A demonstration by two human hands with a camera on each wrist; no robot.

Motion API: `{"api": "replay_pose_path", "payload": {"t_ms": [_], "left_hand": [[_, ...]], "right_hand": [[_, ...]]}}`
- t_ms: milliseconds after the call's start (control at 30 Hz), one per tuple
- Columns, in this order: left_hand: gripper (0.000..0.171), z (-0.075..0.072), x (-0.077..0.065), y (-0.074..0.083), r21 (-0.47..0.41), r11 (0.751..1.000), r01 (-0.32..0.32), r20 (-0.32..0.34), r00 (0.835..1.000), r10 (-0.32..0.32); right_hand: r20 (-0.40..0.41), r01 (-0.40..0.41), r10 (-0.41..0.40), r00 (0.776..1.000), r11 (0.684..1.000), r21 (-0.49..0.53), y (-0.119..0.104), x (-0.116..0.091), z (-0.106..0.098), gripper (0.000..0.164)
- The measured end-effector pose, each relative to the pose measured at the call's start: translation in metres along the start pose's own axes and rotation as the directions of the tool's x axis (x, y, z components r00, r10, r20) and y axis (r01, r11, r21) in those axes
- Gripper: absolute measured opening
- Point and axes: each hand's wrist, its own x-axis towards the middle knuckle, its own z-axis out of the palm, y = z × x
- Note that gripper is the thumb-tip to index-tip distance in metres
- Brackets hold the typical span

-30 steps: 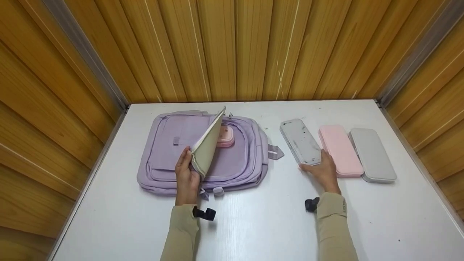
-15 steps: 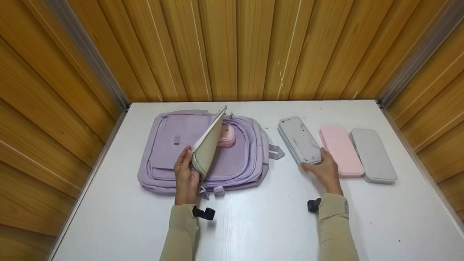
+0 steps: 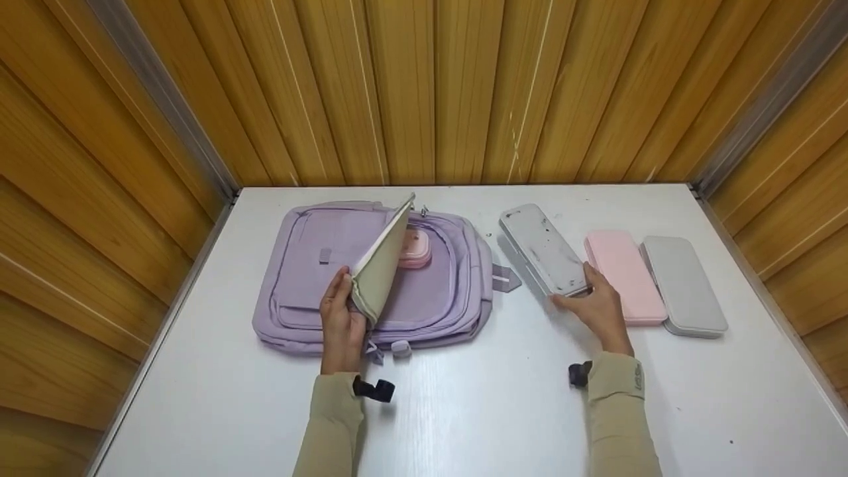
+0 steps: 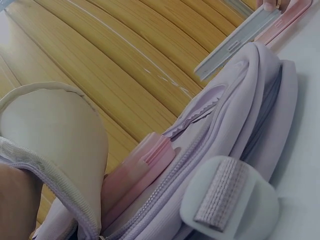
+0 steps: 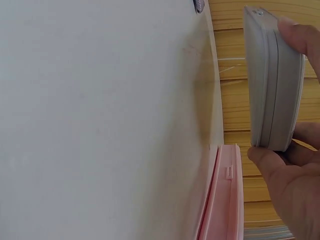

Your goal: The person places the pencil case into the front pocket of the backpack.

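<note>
A lilac backpack (image 3: pixel 301 232) lies on the white table with its front pocket unzipped. My left hand (image 3: pixel 339 324) pinches the edge of the pocket's flap (image 3: pixel 383 271), holding it raised so its cream lining shows. Inside the pocket is a small pink case (image 3: pixel 415 248), partly hidden by the flap; its side shows in the left wrist view. To the right of the bag, my right hand (image 3: pixel 598 310) grips the near end of a grey pencil case (image 3: pixel 542 246) with dark marks on top. In the right wrist view this pencil case (image 5: pixel 272 85) is lifted off the table.
A pink pencil case (image 3: pixel 624 278) and another grey pencil case (image 3: pixel 684 285) lie side by side at the right. The backpack's grey strap tab (image 3: pixel 507 278) points toward the held case. Wood-look panels (image 3: pixel 464 93) close off the back and sides of the table.
My right hand has raised the marked grey pencil case, its far end shifting up and to the left. The left hand and the flap have stayed put.
</note>
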Motion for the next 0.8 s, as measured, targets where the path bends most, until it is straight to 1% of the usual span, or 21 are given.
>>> {"api": "replay_pose_path", "payload": {"t_ms": [200, 400, 533, 700, 800], "left_hand": [[0.022, 0.000, 0.001, -0.002, 0.012, 1.000, -0.016, 0.011, 1.000, 0.016], [0.021, 0.001, 0.000, -0.001, 0.001, 1.000, -0.012, 0.011, 1.000, 0.012], [0.022, 0.002, 0.000, 0.000, 0.002, 1.000, -0.007, 0.008, 1.000, 0.007], [0.023, 0.002, 0.000, 0.000, -0.011, 1.000, 0.004, 0.004, 1.000, -0.003], [0.024, 0.002, -0.001, 0.001, -0.015, 1.000, 0.006, 0.003, 1.000, -0.006]], "right_hand": [[0.002, 0.053, -0.053, 0.999, 0.998, 0.016, -0.007, 0.004, -0.005, 0.107], [0.077, 0.061, -0.064, 0.995, 0.998, 0.034, -0.014, 0.006, -0.010, 0.108], [0.108, 0.092, -0.095, 0.990, 0.995, 0.033, -0.019, 0.009, -0.013, 0.107], [0.155, 0.160, -0.166, 0.974, 0.986, 0.049, -0.024, 0.013, -0.015, 0.104], [0.202, 0.182, -0.191, 0.961, 0.981, 0.062, -0.029, 0.015, -0.015, 0.105]]}}
